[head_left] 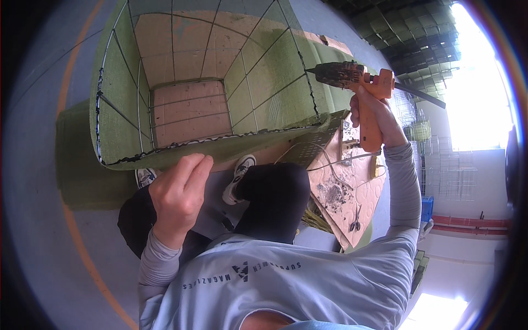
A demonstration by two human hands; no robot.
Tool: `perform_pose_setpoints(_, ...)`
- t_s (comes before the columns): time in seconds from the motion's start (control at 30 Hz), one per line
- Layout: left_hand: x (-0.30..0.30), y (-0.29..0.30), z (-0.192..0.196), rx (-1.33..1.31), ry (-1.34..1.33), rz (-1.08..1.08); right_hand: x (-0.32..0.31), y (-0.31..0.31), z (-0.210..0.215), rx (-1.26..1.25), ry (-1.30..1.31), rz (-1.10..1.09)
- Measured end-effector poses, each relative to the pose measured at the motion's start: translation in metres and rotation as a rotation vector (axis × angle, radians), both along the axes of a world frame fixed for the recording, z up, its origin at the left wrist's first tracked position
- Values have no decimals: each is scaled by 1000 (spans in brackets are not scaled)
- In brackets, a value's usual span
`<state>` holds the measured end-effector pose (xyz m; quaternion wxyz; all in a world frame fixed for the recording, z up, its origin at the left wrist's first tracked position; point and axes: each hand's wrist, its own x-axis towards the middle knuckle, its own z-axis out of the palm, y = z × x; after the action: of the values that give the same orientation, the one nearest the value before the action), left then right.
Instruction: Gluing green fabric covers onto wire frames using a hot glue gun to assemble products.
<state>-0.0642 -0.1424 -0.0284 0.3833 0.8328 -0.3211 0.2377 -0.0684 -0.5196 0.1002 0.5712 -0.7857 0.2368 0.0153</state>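
Note:
My right hand (383, 114) is wrapped round the orange handle of a hot glue gun (371, 131). Its dark, crusted nozzle points left at the right rim of a wire-frame box (120, 82) lined with green cloth. A black stick juts from the gun's back. Uneven black glue (192, 144) runs along the box's rims. My left hand (179, 190) is raised by the near rim, fingers bent and pressed together; whatever they may pinch cannot be made out.
Right of my knees, a cardboard-topped surface (360, 192) with black drips bears scissors (356, 219) and a socket strip (348, 144) with a cable. Stacked green boxes (401, 33) and wire frames (451, 170) stand at the right. A blue crate (427, 209) is near the wall.

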Motion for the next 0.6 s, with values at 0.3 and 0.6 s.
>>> perform_pose_setpoints(0.3, 2, 1, 1, -7, -13, -4, -17, 0, 3, -15, 40, 17)
perform_pose_setpoints(0.6, 1, 0, 0, -2, -8, -3, -22, 1, 4, -32, 50, 31)
